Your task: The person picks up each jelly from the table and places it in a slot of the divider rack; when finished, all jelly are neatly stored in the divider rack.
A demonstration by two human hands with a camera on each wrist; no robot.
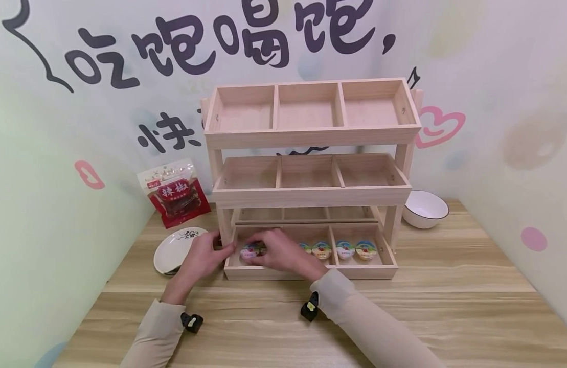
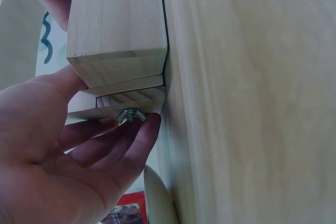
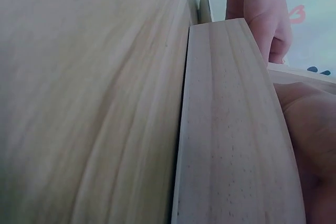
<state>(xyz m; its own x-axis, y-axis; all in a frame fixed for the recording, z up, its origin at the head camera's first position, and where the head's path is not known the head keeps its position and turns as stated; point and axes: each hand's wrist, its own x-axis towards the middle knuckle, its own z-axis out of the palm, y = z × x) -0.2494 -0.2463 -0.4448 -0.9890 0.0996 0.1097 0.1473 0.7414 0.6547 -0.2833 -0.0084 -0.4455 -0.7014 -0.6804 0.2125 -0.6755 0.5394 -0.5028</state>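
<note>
A three-tier wooden rack (image 1: 311,197) stands on the table, each tier split by dividers. My left hand (image 1: 202,258) grips the left end of its bottom tray (image 1: 311,274); in the left wrist view the thumb is on one side of the wood and the fingers reach to a wing nut (image 2: 131,115). Over the tray's front edge reaches my right hand (image 1: 280,250), thumb and fingers around a small lidded cup (image 1: 249,252) at the left end. Partly hidden by this hand, more cups (image 1: 321,250) sit in the middle; two cups (image 1: 345,250) lie in the right compartment.
Behind my left hand lie a white plate (image 1: 165,255) with a floral print and a red-and-white food packet (image 1: 177,197) leaning on the wall. A white bowl (image 1: 425,208) with a dark rim stands right of the rack. Walls rise behind and at both sides.
</note>
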